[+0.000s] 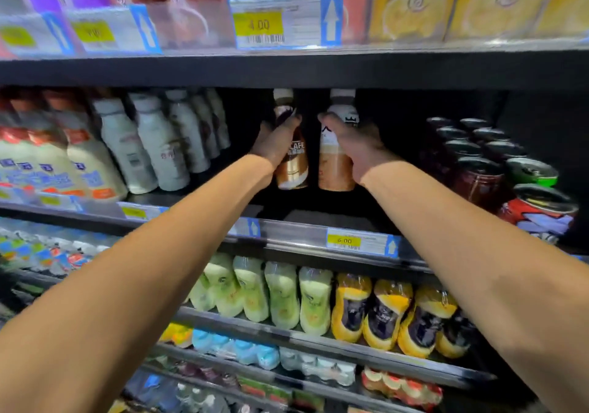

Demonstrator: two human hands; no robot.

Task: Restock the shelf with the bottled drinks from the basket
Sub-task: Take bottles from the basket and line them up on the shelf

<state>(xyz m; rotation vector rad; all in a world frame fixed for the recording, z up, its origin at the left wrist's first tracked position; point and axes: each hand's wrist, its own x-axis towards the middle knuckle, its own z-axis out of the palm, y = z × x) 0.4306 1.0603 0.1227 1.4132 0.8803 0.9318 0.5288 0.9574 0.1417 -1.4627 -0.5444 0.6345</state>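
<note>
On my feed, rows of white bottles [143, 144] fill the left end of the middle shelf [293, 230]. Next along, my left hand [276, 144] is wrapped round a brown coffee bottle [294, 165], fingers curled over its shoulder. The bottle is upright in the shelf's dark gap. Just beside it stands a paler coffee bottle [334, 165], gripped the same way by my right hand [354, 148]. Both bottles seem to rest on the shelf floor, though the shadow there is too deep to be sure. A yellow 6.00 price tag [344, 241] sits on the rail below, with dark cans [478, 164] stacked further right.
</note>
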